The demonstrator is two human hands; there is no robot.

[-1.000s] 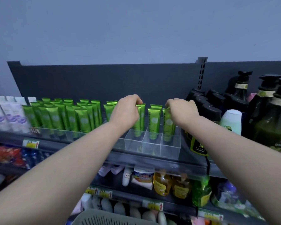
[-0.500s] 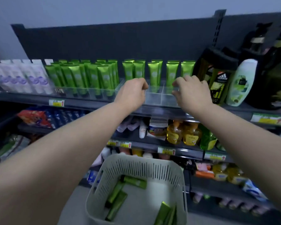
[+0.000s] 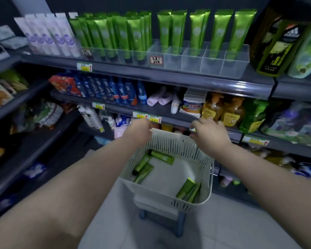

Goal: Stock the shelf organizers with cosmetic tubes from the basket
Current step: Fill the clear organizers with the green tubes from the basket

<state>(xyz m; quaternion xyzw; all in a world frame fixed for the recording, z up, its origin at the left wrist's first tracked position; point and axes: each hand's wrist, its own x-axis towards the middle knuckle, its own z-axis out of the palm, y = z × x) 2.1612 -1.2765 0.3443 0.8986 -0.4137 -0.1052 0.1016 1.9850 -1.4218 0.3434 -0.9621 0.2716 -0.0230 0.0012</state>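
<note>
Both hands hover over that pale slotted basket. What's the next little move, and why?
Probably lower the right hand into the pale slotted plastic basket and grip one of the green cosmetic tubes lying by its right wall. Neither it nor the left hand seems to hold anything, and the clear plastic shelf organizer shows empty front compartments.
</note>
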